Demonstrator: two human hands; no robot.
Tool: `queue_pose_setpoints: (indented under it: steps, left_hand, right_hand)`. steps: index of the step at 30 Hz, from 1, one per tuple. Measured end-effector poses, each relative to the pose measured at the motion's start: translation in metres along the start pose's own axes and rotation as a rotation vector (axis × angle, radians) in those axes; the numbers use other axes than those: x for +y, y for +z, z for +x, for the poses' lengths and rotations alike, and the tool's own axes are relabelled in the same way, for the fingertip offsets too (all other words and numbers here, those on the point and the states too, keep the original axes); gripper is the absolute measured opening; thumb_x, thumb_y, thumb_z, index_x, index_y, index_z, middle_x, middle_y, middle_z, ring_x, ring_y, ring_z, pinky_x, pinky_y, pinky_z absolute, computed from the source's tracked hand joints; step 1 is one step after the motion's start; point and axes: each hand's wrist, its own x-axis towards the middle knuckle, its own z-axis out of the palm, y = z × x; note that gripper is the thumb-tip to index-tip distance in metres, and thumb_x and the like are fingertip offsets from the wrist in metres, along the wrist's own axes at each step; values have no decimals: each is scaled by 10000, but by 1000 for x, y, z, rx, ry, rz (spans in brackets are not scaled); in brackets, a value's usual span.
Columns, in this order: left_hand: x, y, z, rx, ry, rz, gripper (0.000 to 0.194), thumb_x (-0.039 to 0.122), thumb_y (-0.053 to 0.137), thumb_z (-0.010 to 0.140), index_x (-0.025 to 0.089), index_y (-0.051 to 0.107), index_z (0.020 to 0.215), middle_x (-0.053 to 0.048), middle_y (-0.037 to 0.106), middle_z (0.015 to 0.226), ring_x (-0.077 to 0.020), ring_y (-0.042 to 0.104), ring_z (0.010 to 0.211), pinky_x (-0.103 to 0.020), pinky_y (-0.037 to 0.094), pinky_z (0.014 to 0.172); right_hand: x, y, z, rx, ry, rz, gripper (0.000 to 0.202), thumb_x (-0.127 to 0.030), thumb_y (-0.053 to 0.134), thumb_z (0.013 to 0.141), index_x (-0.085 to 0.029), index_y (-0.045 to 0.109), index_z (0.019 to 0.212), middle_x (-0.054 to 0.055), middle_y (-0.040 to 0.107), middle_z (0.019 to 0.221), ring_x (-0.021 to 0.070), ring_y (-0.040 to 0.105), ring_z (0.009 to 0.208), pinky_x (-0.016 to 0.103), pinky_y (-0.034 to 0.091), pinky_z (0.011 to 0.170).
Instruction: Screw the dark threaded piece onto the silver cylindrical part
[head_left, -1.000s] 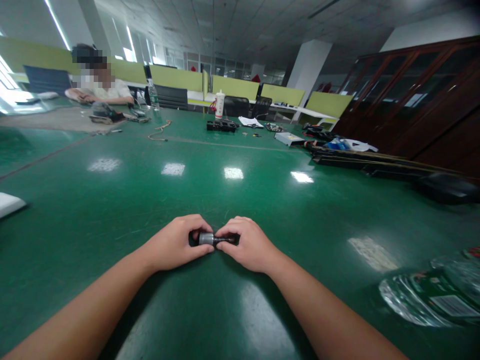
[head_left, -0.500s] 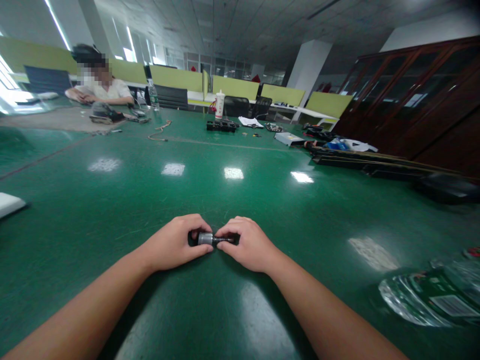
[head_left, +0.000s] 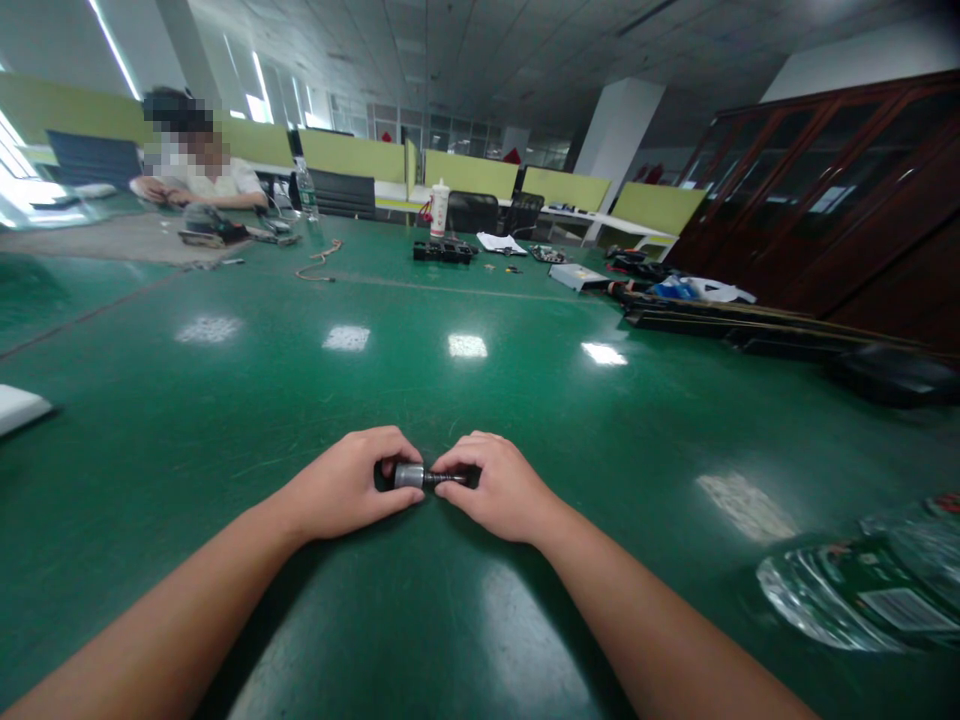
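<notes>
A small metal part with a silver cylinder (head_left: 409, 475) and a thin dark shaft (head_left: 442, 479) lies lengthwise between my hands, low over the green table (head_left: 420, 390). My left hand (head_left: 358, 482) is closed around the silver cylinder, thumb on the near side and fingers on the far side. Thumb and fingers of my right hand (head_left: 495, 488) pinch the dark shaft. The part's two outer ends are partly hidden in my palms. Both hands are close together, with a narrow gap between the fingertips.
A large clear bottle (head_left: 862, 595) lies at the right. Long dark strips (head_left: 712, 325) and a silver box (head_left: 577, 277) are beyond it. Farther back stand a white cup (head_left: 439, 210) and a black part (head_left: 442, 252). A person (head_left: 217, 180) sits at the far left.
My left hand and the silver cylinder have shifted very slightly left. My right hand keeps its pinch on the shaft. The seated person's hands have moved a little.
</notes>
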Motion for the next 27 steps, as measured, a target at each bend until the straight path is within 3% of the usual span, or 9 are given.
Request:
queue_pose_setpoints:
  steps: [27]
  left_hand:
    - [-1,0,0,-7,-8,-2,201,319,671,807,188,675,960,-23,639,844,-174,591,750,-268,435,681]
  right_hand:
    - [1,1,0,25,3,5,113,-205,767,754,-224,740,862,-1,706,816,157,573,796,308,402,774]
